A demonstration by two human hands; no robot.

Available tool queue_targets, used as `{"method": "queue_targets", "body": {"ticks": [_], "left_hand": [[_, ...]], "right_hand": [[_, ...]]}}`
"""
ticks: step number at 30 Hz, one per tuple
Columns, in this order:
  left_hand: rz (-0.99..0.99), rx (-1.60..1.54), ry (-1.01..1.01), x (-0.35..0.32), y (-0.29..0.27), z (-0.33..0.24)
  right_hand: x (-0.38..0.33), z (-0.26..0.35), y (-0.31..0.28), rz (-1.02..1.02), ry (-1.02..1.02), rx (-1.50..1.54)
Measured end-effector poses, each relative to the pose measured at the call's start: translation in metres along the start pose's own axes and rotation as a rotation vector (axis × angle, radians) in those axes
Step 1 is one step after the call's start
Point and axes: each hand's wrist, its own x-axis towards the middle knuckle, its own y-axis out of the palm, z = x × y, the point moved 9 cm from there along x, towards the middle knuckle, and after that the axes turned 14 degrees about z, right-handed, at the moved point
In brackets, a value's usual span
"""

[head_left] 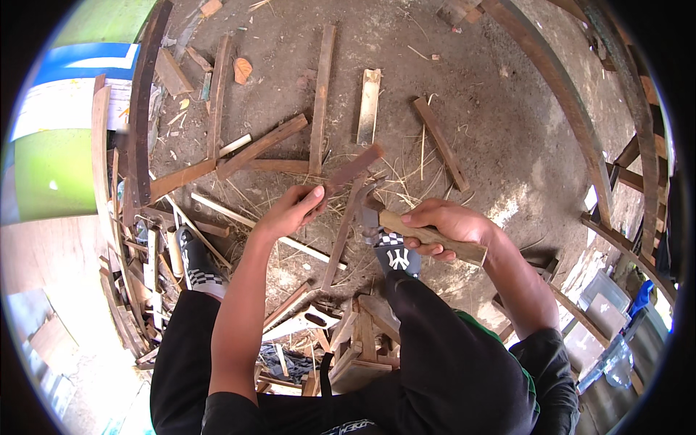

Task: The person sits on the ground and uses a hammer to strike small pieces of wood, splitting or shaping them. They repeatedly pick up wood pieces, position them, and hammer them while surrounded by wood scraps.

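Hammer [424, 233] gripped by the right hand [446, 226], claw at a wooden strip [348, 217] pinched by the left hand [290, 210] just left of it; leverage is best applied slowly, strip held steady

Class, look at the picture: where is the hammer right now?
The hammer is just right of centre, its wooden handle gripped in the right hand, its head against the wood strip held by the left hand.

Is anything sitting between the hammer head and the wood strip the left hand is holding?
Nothing visible does. The right hand grips the hammer by its wooden handle, with the head right against the wood strip that the left hand holds near its upper end. Only straw and dirt lie underneath.
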Motion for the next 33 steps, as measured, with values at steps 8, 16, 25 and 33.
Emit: {"method": "queue_targets", "body": {"ticks": [8,16,25,33], "left_hand": [[0.065,0.181,-0.071,0.007,0.0,-0.002],[-0.181,0.317,-0.142,0.009,-0.013,0.023],[-0.324,0.475,-0.146,0.0,-0.012,0.026],[-0.399,0.471,-0.182,-0.015,-0.016,0.052]], "right_hand": [[-0.002,0.002,0.0,0.038,-0.055,0.034],[0.0,0.003,0.006,0.099,-0.142,-0.031],[-0.003,-0.013,0.008,0.119,-0.218,0.169],[-0.008,-0.018,0.015,0.101,-0.221,0.153]]}}
